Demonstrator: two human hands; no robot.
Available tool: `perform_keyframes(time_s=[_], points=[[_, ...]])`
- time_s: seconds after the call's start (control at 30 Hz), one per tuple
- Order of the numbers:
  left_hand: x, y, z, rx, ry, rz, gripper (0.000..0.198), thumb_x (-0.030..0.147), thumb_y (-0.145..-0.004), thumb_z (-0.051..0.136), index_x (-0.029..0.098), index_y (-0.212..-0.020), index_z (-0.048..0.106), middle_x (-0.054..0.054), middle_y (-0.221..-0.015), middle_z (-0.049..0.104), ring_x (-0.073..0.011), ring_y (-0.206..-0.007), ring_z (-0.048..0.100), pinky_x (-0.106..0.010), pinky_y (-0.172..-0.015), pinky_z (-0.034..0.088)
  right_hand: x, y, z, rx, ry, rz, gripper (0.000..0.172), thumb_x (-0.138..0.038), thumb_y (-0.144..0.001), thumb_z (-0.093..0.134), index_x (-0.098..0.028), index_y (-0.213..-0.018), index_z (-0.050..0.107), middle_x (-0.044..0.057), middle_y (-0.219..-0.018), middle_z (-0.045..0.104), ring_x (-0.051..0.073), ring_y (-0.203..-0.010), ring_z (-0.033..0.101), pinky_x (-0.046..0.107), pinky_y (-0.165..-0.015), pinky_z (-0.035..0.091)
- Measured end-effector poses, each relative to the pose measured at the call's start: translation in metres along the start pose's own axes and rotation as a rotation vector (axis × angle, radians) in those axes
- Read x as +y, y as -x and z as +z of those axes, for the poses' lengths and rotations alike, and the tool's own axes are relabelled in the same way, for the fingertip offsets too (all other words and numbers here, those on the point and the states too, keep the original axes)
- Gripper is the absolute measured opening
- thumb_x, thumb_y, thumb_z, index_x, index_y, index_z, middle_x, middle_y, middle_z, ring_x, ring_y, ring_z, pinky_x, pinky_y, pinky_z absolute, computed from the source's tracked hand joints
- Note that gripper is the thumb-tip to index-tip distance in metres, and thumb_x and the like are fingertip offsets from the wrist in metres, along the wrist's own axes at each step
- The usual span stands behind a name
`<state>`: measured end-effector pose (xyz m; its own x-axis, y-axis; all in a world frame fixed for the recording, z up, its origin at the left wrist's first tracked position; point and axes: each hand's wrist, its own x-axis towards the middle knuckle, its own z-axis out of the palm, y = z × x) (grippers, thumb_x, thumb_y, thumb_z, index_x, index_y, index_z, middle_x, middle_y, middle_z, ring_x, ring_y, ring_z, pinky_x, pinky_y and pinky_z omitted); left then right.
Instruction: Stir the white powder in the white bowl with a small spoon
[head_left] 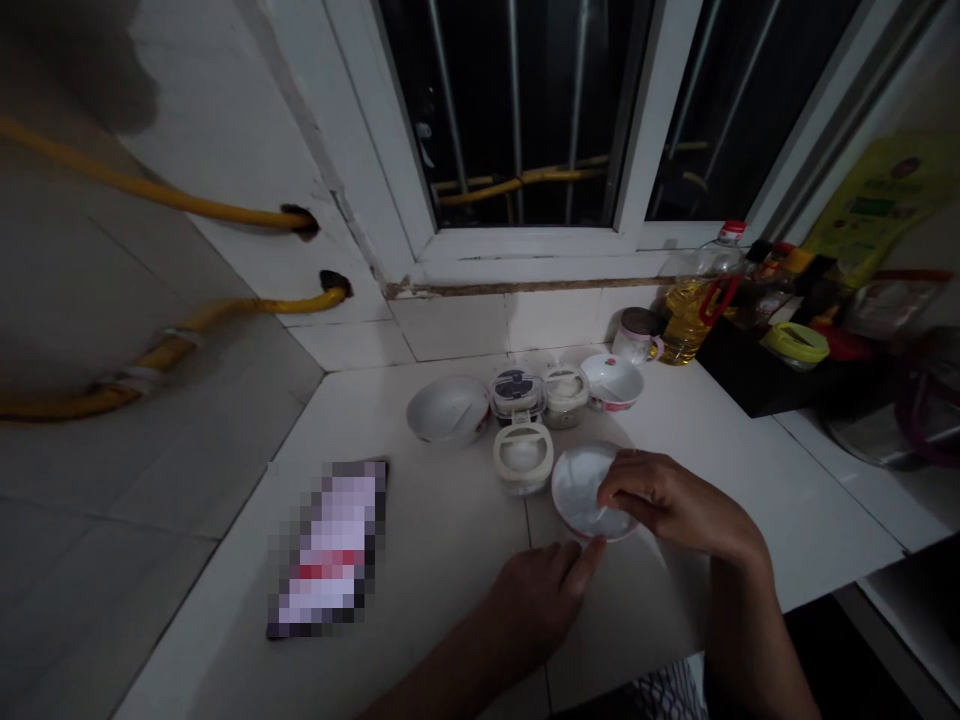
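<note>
A white bowl [574, 490] with a reddish rim stands on the counter in front of me. My left hand [551, 590] is closed at its near rim, thumb laid against the edge and fingers curled. From the right, my right hand [667, 500] reaches over the bowl with its fingertips pinched together inside it. A small whitish bit shows below those fingertips, too little to name. Just left of the bowl is a clear jar with a white lid [523, 455]. Behind it sit a dark-topped clear container [517, 392] and another white-lidded jar [566, 390].
A larger bowl [448, 412] and a patterned bowl [613, 382] stand farther back. An oil bottle [686, 305] and a lidded jar [637, 338] are near the wall. A blurred-out flat device [334, 550] lies left. Yellow pipes [225, 210] run along the left wall.
</note>
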<state>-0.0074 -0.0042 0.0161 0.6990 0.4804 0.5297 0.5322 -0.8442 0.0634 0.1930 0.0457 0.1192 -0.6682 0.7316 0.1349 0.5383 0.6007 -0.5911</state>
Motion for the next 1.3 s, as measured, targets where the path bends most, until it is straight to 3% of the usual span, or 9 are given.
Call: perform_keyframes(time_s=[0.17,0.23,0.37,0.57,0.73,0.9,1.0,1.13,1.3], points=[[-0.006,0.001,0.001,0.101,-0.022,-0.058,0.027,0.01,-0.094,0.034,0.008,-0.117,0.048,-0.006,-0.079,0.066,-0.0151,-0.062,0.064,-0.025,-0.05,0.05,0.015,-0.009,0.007,0.318,0.117,0.113,0.017,-0.013,-0.09,0.05,-0.018,-0.091,0.066,0.006,-0.087,0.068,0.018,-0.085,0.06,0.03,-0.076,0.046],[-0.009,-0.001,0.0,0.14,-0.025,-0.098,0.025,0.012,-0.095,0.033,0.009,-0.115,0.049,-0.006,-0.08,0.067,-0.0145,-0.062,0.064,-0.024,-0.05,0.05,0.016,-0.012,0.011,0.281,0.116,0.08,0.018,-0.012,-0.09,0.049,-0.018,-0.09,0.066,0.007,-0.086,0.068,0.018,-0.084,0.06,0.03,-0.076,0.046],[-0.012,-0.004,-0.001,0.158,-0.013,-0.154,0.024,0.015,-0.097,0.031,0.011,-0.109,0.052,-0.007,-0.085,0.068,-0.0138,-0.06,0.064,-0.023,-0.05,0.05,0.014,-0.009,0.01,0.066,-0.012,0.014,0.019,-0.009,-0.087,0.05,-0.019,-0.084,0.067,0.003,-0.078,0.067,0.015,-0.076,0.06,0.026,-0.07,0.046],[-0.013,-0.001,0.001,0.122,0.078,-0.205,0.025,0.018,-0.098,0.03,0.013,-0.109,0.052,-0.009,-0.089,0.066,-0.0149,-0.068,0.066,-0.023,-0.057,0.054,0.023,-0.003,0.004,0.286,0.091,0.223,0.019,-0.01,-0.085,0.049,-0.019,-0.088,0.066,0.004,-0.083,0.067,0.017,-0.078,0.06,0.028,-0.072,0.045],[-0.018,-0.002,0.001,0.116,0.136,-0.232,0.024,0.019,-0.097,0.032,0.014,-0.107,0.053,-0.01,-0.092,0.065,-0.0157,-0.073,0.067,-0.024,-0.061,0.056,0.025,0.002,0.001,0.145,-0.047,0.192,0.017,-0.012,-0.084,0.05,-0.019,-0.083,0.066,0.002,-0.08,0.067,0.014,-0.071,0.06,0.024,-0.065,0.045],[-0.021,-0.004,-0.003,0.1,0.189,-0.251,0.021,0.019,-0.094,0.036,0.015,-0.107,0.053,-0.01,-0.094,0.064,-0.0179,-0.077,0.067,-0.028,-0.063,0.057,0.027,0.01,-0.007,0.377,0.136,0.27,0.018,-0.014,-0.085,0.047,-0.018,-0.088,0.064,0.005,-0.084,0.066,0.016,-0.072,0.059,0.027,-0.064,0.044],[-0.022,-0.005,-0.004,0.108,0.222,-0.272,0.02,0.018,-0.092,0.038,0.016,-0.105,0.053,-0.01,-0.092,0.064,-0.0175,-0.075,0.066,-0.028,-0.062,0.056,0.025,0.013,-0.009,0.348,0.231,0.264,0.02,-0.008,-0.08,0.047,-0.018,-0.083,0.064,0.005,-0.077,0.064,0.016,-0.069,0.057,0.027,-0.062,0.043],[-0.025,-0.006,-0.006,0.138,0.214,-0.283,0.02,0.017,-0.09,0.04,0.015,-0.104,0.054,-0.01,-0.093,0.063,-0.0178,-0.078,0.066,-0.027,-0.065,0.056,0.018,0.013,-0.007,0.214,0.15,0.18,0.022,-0.003,-0.075,0.049,-0.018,-0.081,0.064,0.003,-0.076,0.063,0.014,-0.067,0.057,0.025,-0.063,0.043],[-0.026,-0.005,-0.006,0.147,0.16,-0.231,0.027,0.017,-0.092,0.04,0.013,-0.115,0.052,-0.009,-0.092,0.063,-0.0161,-0.076,0.065,-0.025,-0.064,0.056,0.017,0.011,-0.005,0.309,0.208,0.183,0.021,-0.005,-0.081,0.047,-0.017,-0.085,0.063,0.005,-0.08,0.064,0.016,-0.073,0.057,0.027,-0.065,0.043]])
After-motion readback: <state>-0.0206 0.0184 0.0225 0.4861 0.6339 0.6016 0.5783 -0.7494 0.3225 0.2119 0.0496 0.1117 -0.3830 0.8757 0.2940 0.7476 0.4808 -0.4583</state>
